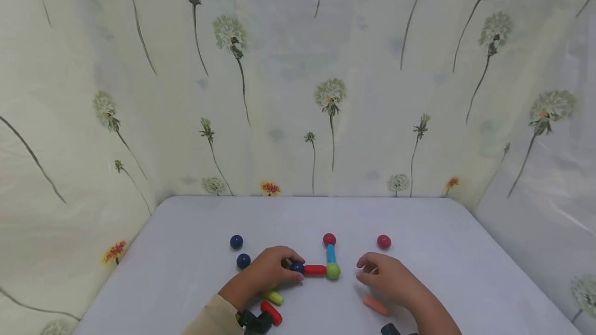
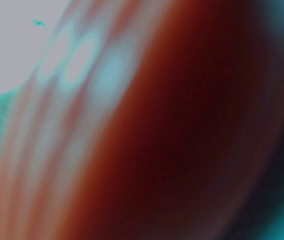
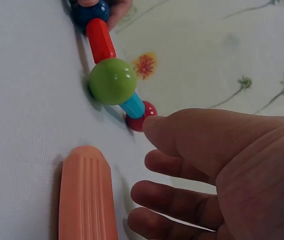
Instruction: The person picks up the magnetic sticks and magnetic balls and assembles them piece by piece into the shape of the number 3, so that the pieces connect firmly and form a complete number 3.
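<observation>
My left hand (image 1: 270,271) pinches a dark blue ball (image 1: 297,267) between thumb and fingers. That ball joins a red rod (image 1: 315,270), which runs to a green ball (image 1: 332,271). From the green ball a light blue rod (image 1: 331,253) leads away to a red ball (image 1: 329,239), so the pieces form an L. My right hand (image 1: 386,275) hovers right of the green ball, fingers loosely bent and holding nothing. Below it lies an orange rod (image 3: 86,195), large in the right wrist view. The left wrist view is a blur of skin.
Two loose dark blue balls (image 1: 236,242) lie left of the assembly, and a loose red ball (image 1: 384,242) lies beyond my right hand. Near my left wrist are a yellow-green rod (image 1: 273,297) and another red rod (image 1: 271,313). A flower-printed curtain (image 1: 288,92) surrounds the white table (image 1: 195,221).
</observation>
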A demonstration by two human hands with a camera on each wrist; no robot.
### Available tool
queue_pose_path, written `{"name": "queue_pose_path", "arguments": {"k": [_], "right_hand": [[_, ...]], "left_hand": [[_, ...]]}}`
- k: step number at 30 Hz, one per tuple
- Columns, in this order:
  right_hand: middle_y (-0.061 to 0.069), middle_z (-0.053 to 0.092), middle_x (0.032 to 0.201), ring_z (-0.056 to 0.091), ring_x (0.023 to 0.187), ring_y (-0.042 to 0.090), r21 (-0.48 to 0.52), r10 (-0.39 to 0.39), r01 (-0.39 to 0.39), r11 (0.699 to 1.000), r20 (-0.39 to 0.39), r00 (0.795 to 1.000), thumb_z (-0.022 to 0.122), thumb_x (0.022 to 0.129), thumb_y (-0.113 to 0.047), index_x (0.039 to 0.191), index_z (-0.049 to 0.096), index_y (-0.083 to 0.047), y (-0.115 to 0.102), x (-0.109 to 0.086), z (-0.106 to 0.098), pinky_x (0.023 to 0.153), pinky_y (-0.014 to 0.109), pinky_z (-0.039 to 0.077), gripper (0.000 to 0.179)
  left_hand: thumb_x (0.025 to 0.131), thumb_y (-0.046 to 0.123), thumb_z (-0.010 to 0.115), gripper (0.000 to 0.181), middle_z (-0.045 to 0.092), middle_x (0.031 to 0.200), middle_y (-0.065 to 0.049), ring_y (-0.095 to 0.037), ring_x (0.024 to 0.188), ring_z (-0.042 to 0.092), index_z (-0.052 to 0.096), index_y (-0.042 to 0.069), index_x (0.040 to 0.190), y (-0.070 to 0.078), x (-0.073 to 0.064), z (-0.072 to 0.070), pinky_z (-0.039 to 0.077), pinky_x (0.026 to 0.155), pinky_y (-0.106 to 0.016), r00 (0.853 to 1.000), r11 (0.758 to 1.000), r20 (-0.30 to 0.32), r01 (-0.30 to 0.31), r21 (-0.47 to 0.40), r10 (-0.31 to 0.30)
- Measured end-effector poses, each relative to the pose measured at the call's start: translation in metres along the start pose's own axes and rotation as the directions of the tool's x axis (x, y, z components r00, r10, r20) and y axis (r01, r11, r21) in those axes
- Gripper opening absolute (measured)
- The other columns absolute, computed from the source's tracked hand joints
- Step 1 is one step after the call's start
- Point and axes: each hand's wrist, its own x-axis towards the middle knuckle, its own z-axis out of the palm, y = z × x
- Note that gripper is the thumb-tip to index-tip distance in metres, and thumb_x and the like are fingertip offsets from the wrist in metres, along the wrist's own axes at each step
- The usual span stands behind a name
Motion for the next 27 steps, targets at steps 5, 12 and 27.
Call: {"name": "queue_pose_path", "arguments": {"k": [5, 12, 27], "right_hand": [[-0.003, 0.071, 0.103, 0.065, 0.098, 0.017, -0.018, 0.026, -0.026, 0.999, -0.012, 1.000, 0.080, 0.093, -0.031, 0.115, 0.071, -0.018, 0.004, 0.002, -0.001, 0.089, 0.047, 0.058, 0.027], [-0.001, 0.071, 0.106, 0.065, 0.097, 0.019, -0.059, 0.058, -0.063, 0.996, -0.082, 0.995, 0.078, 0.094, -0.031, 0.115, 0.071, -0.017, 0.017, 0.008, -0.004, 0.083, 0.045, 0.059, 0.026], [0.003, 0.071, 0.105, 0.064, 0.096, 0.020, -0.059, 0.063, -0.075, 0.995, -0.176, 0.982, 0.076, 0.095, -0.027, 0.118, 0.068, -0.009, 0.034, 0.015, -0.011, 0.083, 0.044, 0.057, 0.030]], "left_hand": [[0.086, 0.035, 0.088, 0.029, 0.065, 0.105, 0.013, -0.015, 0.096, 0.057, 0.077, 0.037, 0.113, 0.002, 0.000, -0.003, 0.051, 0.084, -0.034, 1.000, 1.000, 0.000, -0.005, -0.004, 0.005], [0.086, 0.034, 0.088, 0.029, 0.065, 0.107, 0.012, -0.016, 0.098, 0.056, 0.077, 0.035, 0.113, 0.006, -0.003, -0.003, 0.051, 0.087, -0.038, 1.000, 1.000, 0.006, 0.000, -0.015, 0.001], [0.085, 0.033, 0.088, 0.030, 0.066, 0.108, 0.012, -0.016, 0.097, 0.057, 0.078, 0.034, 0.113, 0.005, -0.004, -0.001, 0.053, 0.087, -0.037, 1.000, 1.000, -0.005, -0.001, -0.019, 0.001]]}}
